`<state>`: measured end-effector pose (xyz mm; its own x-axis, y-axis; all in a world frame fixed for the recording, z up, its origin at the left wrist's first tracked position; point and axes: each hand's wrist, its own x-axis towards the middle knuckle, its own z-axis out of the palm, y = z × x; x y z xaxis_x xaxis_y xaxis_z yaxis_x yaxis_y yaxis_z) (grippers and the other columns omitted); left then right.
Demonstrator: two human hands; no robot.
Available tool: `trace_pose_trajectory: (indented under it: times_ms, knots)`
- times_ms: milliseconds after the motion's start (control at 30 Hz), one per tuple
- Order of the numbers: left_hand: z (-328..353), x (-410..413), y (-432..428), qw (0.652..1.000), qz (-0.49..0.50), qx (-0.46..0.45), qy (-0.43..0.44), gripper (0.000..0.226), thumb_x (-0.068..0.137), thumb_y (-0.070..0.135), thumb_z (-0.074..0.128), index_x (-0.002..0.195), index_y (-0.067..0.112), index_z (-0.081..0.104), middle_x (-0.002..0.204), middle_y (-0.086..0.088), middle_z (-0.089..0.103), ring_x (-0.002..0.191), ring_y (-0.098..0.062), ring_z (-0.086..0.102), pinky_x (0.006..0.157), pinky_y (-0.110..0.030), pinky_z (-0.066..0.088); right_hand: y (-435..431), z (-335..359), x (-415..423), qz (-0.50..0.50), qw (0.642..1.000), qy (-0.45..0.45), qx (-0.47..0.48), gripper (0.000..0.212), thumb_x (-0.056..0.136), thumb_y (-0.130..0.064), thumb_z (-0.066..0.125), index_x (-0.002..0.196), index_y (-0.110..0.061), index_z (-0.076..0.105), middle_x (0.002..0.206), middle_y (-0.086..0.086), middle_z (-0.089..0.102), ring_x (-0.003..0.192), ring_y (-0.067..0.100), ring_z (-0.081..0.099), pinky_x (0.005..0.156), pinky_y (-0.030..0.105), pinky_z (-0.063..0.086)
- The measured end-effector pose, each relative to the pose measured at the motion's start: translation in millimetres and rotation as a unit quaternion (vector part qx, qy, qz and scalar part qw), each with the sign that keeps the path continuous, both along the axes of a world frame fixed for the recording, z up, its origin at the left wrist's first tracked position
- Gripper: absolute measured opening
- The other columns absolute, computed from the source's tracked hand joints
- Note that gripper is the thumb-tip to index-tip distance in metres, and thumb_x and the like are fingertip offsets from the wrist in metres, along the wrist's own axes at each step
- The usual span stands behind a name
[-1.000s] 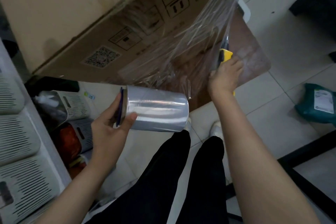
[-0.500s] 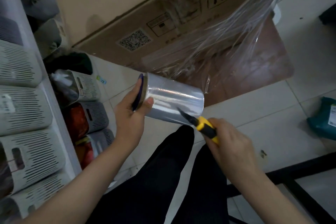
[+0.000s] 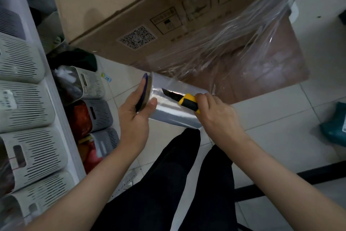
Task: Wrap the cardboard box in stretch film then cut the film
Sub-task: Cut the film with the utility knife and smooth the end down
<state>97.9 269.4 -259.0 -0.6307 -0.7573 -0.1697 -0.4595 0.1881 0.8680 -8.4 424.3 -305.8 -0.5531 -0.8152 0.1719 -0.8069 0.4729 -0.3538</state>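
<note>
Pale floor tiles [image 3: 280, 118] fill the frame's right; slotted storage baskets [image 3: 24, 103] line a white shelf [image 3: 54, 103] along the left edge in dim light.

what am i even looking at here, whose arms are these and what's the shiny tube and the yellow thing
There is no machine here. The picture comes from a camera worn on a person's head, looking down, so the two bare arms and the dark trouser legs below are that person's own.

The left hand holds a roll of stretch film, the shiny tube, by its end. The right hand holds a yellow and black knife with its blade lying across the roll.

Above them stands a big cardboard box, with clear film stretched over its right part and running down towards the roll. The box stands on a brown board on the tiled floor. At the left are slotted baskets on a white shelf.
</note>
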Motion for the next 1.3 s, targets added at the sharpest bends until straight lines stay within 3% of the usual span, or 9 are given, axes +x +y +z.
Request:
trace_pose_trajectory:
  times_ms: [233,467,567,633,767,933,1033,1133,1300]
  knots:
    - [0,0,2,1.000,-0.001,-0.004,0.002,0.051,0.086,0.009,0.061,0.133,0.018,0.048,0.122,0.015,0.059,0.113,0.009,0.055,0.093,-0.012,0.040,1,-2,-5,-0.003,0.996,0.059,0.071,0.002,0.077,-0.011,0.070,0.076,-0.009,0.069,0.056,0.002,0.058,0.042,0.016,0.053,0.034,0.024,0.035]
    - [-2,0,0,1.000,0.012,0.004,0.004,0.052,0.087,0.000,0.061,0.133,0.021,0.046,0.127,0.008,0.058,0.111,0.010,0.055,0.092,-0.010,0.040,35,-23,-18,-0.030,0.988,0.033,0.147,0.029,0.063,-0.008,0.082,0.073,-0.006,0.055,0.054,0.007,0.056,0.040,0.023,0.056,0.032,0.023,0.034]
    - [-6,8,-9,0.999,0.038,0.020,0.014,0.050,0.088,-0.008,0.058,0.135,0.005,0.048,0.128,0.014,0.055,0.113,0.014,0.052,0.091,-0.007,0.040,72,-44,-36,-0.094,0.956,-0.109,0.254,0.007,0.089,-0.005,0.054,0.086,0.002,0.055,0.072,0.023,0.063,0.060,0.036,0.066,0.047,0.037,0.046]
    - [-6,13,-8,0.999,0.035,0.009,0.017,0.049,0.087,-0.005,0.059,0.134,0.003,0.049,0.124,0.021,0.059,0.116,0.013,0.051,0.092,-0.008,0.040,106,-60,-45,-0.143,0.918,-0.185,0.321,0.013,0.098,-0.005,0.042,0.097,0.002,0.052,0.087,0.026,0.063,0.074,0.041,0.065,0.058,0.045,0.046]
    - [-5,11,5,1.000,0.002,0.022,0.008,0.049,0.087,0.009,0.061,0.132,0.026,0.052,0.112,0.026,0.065,0.112,0.002,0.056,0.095,-0.023,0.042,142,-60,-35,-0.176,0.927,-0.165,0.287,0.014,0.094,-0.006,0.057,0.091,0.007,0.054,0.072,0.026,0.058,0.058,0.041,0.057,0.045,0.041,0.038]
    - [0,8,-3,1.000,-0.006,0.012,0.001,0.052,0.089,0.001,0.060,0.136,0.017,0.045,0.126,0.009,0.060,0.113,0.010,0.054,0.091,-0.011,0.040,107,-50,-34,-0.293,0.917,-0.241,0.128,0.029,0.094,-0.025,0.059,0.102,0.003,0.054,0.085,0.027,0.060,0.074,0.047,0.059,0.055,0.041,0.037]
    - [0,5,-4,1.000,-0.006,0.016,0.002,0.052,0.090,-0.006,0.057,0.135,0.017,0.044,0.126,0.015,0.056,0.114,0.013,0.052,0.091,-0.009,0.040,83,-44,-13,-0.175,0.972,-0.148,0.057,0.024,0.084,-0.016,0.068,0.091,0.006,0.062,0.070,0.024,0.061,0.054,0.042,0.061,0.041,0.037,0.045]
    - [-2,6,-2,1.000,-0.005,0.007,0.005,0.052,0.090,-0.005,0.057,0.135,0.016,0.043,0.129,0.015,0.053,0.117,0.012,0.050,0.093,-0.008,0.039,78,-50,-4,-0.106,0.990,-0.083,0.036,0.032,0.083,-0.025,0.050,0.086,0.004,0.064,0.064,0.017,0.058,0.047,0.034,0.057,0.036,0.028,0.038]
    - [-6,11,-2,1.000,-0.003,0.007,0.012,0.050,0.090,0.001,0.059,0.135,0.018,0.045,0.128,0.017,0.055,0.119,0.011,0.049,0.094,-0.008,0.039,81,-73,-20,-0.354,0.916,-0.147,0.115,0.015,0.088,-0.002,0.058,0.098,0.009,0.054,0.084,0.030,0.055,0.070,0.046,0.058,0.051,0.044,0.043]
